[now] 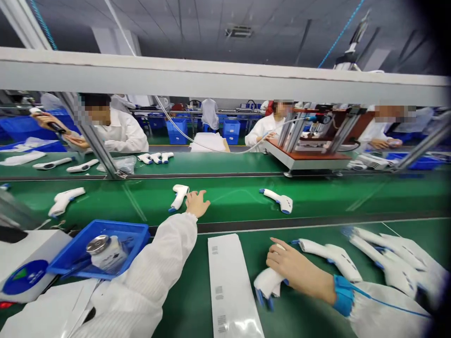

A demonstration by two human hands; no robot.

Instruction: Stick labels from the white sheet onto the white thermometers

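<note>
On the near bench, the right hand grips a white gun-shaped device, right of a long white sheet. Farther out, the left hand spreads its fingers over a green belt, beside a second device; contact is unclear. Beyond sits a white-clad co-worker.

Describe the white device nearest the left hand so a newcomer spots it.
Find the bright green strip running across the middle. On it lies a white gun-shaped device. Unlike its neighbours there, it has the left hand right beside it.
</note>
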